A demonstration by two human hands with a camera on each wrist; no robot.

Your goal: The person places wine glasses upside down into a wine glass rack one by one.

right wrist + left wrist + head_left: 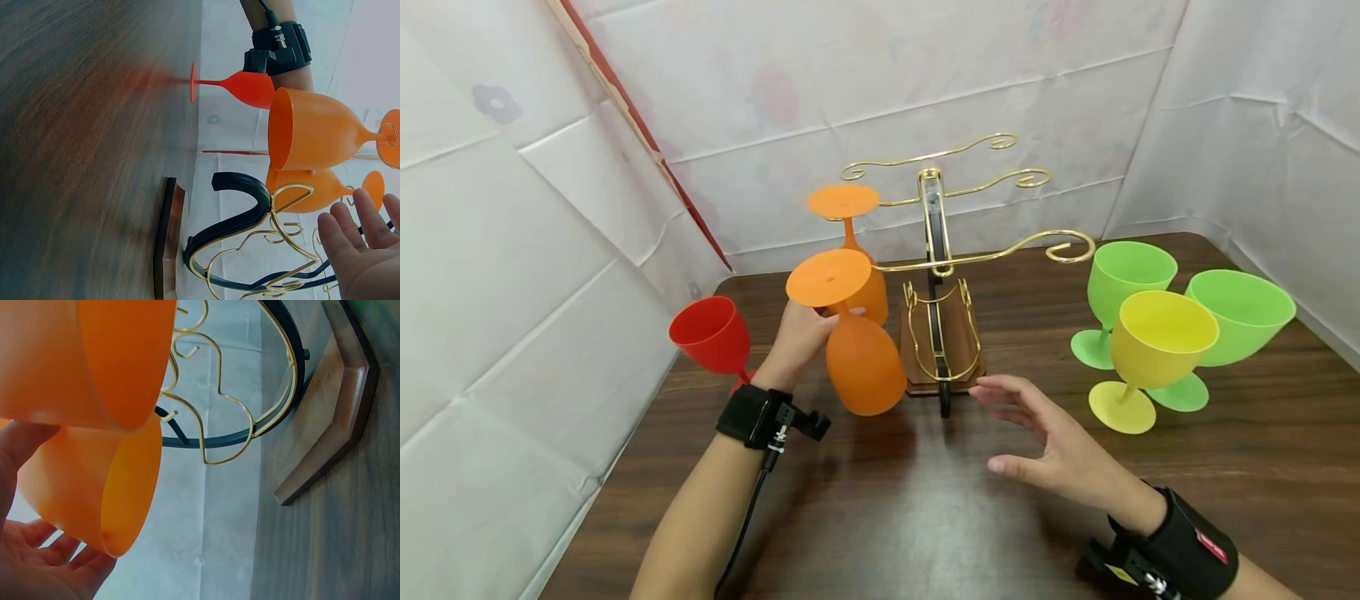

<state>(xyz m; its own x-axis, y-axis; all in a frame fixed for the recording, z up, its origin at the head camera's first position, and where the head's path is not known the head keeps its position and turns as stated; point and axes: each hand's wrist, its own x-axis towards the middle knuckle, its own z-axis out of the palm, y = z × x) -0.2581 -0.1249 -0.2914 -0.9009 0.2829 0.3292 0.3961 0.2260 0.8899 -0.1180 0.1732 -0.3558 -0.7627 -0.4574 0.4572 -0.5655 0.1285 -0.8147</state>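
Observation:
Two orange wine goblets hang upside down by their feet from the left ends of the gold wire arms of a stemware rack (942, 333). My left hand (805, 333) reaches behind the near orange goblet (865, 367) and holds the bowl of the far orange goblet (874, 292). In the left wrist view, the thumb lies on one side of that far orange goblet (69, 469) and the fingers (90, 569) along the other. My right hand (1048, 442) is held beside the rack's front, fingers spread and holding nothing; its palm (375, 269) shows in the right wrist view.
A red goblet (711, 333) stands left of my left wrist. At the right stand a yellow goblet (1157, 346) and two green goblets, one at the back (1127, 279) and one further right (1243, 317). White sheeting (820, 75) surrounds the dark wooden table (925, 525).

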